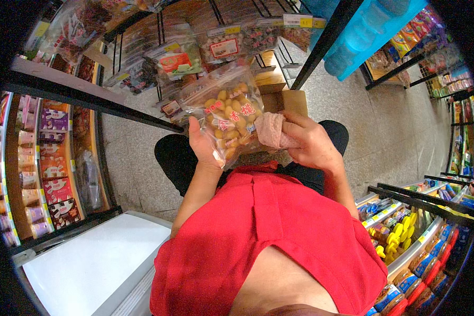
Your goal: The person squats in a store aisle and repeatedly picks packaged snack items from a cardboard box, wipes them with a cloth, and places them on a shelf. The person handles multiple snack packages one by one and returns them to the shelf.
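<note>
My left hand (204, 145) holds a clear plastic zip bag (233, 114) of yellow-brown preserved fruit by its left edge, thumb up along the side. The bag bears red writing and tilts above my knees. In my right hand (314, 139) is a folded pale pink cloth (274, 130), pinched by the fingers and lying against or very close to the bag's right edge. Part of an open cardboard box (294, 103) shows behind the bag and the cloth. The palm side of my left hand is partly covered by the clear plastic.
In front, bagged snacks (177, 59) hang on metal hooks of a black-framed rack (94, 100). A white-topped cabinet (91, 260) stands at lower left. Shelves of packaged goods (55, 158) line the left. Jars (424, 262) fill shelves at lower right. Speckled floor tiles (383, 130) lie at right.
</note>
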Available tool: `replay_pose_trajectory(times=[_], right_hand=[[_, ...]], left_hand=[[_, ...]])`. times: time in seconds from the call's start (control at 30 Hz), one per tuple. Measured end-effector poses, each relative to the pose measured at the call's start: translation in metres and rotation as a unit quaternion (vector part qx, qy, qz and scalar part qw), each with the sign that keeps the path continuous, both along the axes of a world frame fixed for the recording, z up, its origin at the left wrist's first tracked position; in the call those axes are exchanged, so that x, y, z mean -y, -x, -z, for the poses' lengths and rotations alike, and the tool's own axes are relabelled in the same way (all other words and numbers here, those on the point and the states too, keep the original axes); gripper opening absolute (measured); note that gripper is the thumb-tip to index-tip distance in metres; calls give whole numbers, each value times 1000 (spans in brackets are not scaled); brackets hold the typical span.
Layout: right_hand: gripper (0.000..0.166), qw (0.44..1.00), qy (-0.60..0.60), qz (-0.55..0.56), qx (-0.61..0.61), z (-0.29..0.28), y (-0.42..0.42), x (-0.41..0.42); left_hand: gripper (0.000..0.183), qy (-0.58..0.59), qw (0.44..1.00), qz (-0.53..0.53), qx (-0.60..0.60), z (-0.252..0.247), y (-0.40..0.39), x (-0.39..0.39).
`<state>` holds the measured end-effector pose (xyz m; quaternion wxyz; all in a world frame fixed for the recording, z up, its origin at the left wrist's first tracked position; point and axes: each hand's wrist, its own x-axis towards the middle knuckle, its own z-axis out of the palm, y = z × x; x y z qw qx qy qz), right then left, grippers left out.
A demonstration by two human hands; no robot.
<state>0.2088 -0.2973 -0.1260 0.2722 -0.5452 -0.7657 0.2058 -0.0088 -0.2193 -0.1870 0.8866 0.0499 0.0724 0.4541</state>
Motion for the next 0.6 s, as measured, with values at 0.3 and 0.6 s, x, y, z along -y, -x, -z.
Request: replay_pose_trajectory(times=[0.3,0.6], right_hand=[[39,994,-36,99,-7,-4,-15,-4],[48,975,-72,202,56,-13,8,-17]], left_hand=[[76,-8,993,-23,-117,12,2,7],[70,-102,974,183,-89,23,-6,25]])
